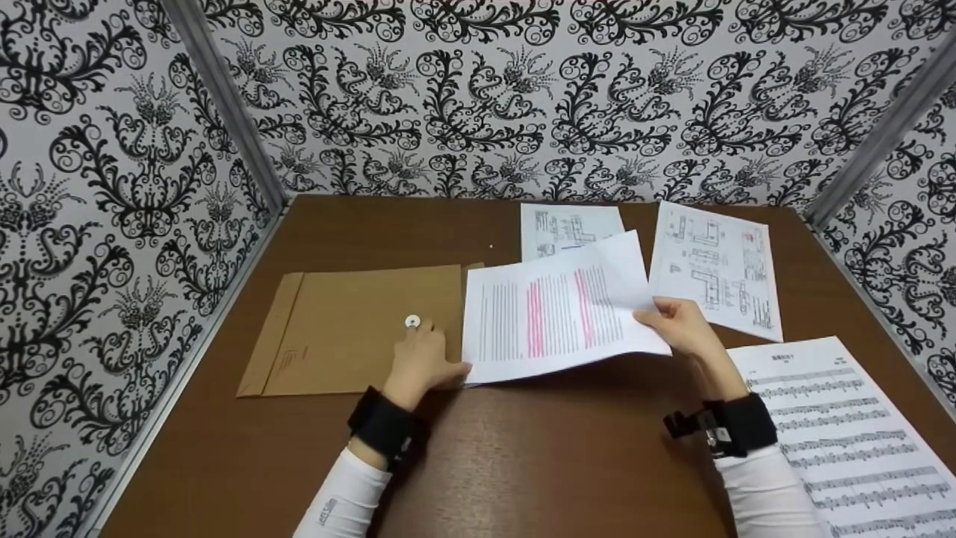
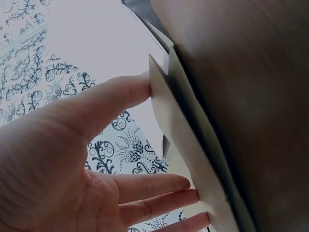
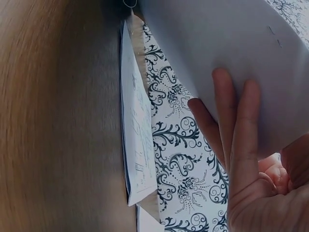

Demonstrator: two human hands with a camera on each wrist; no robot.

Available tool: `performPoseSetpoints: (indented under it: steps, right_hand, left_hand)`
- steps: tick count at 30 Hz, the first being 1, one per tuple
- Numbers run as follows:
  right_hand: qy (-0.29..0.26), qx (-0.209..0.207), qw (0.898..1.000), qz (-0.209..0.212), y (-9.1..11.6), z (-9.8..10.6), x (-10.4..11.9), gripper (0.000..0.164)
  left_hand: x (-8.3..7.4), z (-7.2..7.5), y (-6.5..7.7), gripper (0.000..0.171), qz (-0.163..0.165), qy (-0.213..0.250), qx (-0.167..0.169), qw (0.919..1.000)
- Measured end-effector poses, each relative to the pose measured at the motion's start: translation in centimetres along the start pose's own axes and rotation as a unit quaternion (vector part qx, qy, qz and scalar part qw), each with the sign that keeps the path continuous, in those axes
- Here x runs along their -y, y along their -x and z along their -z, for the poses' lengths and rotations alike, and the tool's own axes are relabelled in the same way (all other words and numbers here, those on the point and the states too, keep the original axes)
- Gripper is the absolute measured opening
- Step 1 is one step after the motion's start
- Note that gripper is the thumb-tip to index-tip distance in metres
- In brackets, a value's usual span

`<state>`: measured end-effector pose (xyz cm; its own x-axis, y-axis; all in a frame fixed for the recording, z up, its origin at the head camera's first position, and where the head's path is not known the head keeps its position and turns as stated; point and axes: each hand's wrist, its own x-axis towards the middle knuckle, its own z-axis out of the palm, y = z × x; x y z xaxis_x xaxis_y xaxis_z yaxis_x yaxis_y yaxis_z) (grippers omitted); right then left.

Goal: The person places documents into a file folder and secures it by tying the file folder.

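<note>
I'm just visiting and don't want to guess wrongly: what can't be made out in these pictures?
- Wording on the pink-marked paper: too small in the head view.
- Inside of the envelope: hidden by its upper side, head view.
- Lower part of the rear drawing: covered by that paper, head view.
- Bottom of the sheet music: cut off by the head view's edge.

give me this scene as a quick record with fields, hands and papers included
left hand: rests on the flat brown paper envelope, thumb at its right edge
right hand: pinches the white rectangular printed paper with pink highlighting, near its right edge
paper position: left end at the envelope's parted edge; cannot tell if any is inside
far side: white paper drawing sheet partly hidden by the printed paper, a second drawing sheet to its right
near right: white paper sheet music
surface: brown wood-grain table
</note>
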<state>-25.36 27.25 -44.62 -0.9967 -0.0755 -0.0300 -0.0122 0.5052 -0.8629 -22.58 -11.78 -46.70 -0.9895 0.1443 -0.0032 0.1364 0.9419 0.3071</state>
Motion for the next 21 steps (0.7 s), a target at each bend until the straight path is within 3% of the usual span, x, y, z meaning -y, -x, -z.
performPoseSetpoints:
  steps: [7,14,21]
  right_hand:
    - [-0.004,-0.001,1.0,-0.007,-0.1,-0.7,-0.1,0.041]
    - [-0.009,-0.014,1.0,-0.004,0.2,-0.9,0.5,0.041]
    - [0.042,-0.005,0.999,0.013,0.2,-0.8,0.6,0.039]
  left_hand:
    - [-0.2,0.0,-0.1,0.065,0.009,0.001,0.011,0.9999]
    - [-0.8,-0.1,-0.1,0.051,0.022,0.018,-0.019,0.9994]
    - [-1.2,-0.1,0.2,0.025,0.007,0.039,-0.054,0.9978]
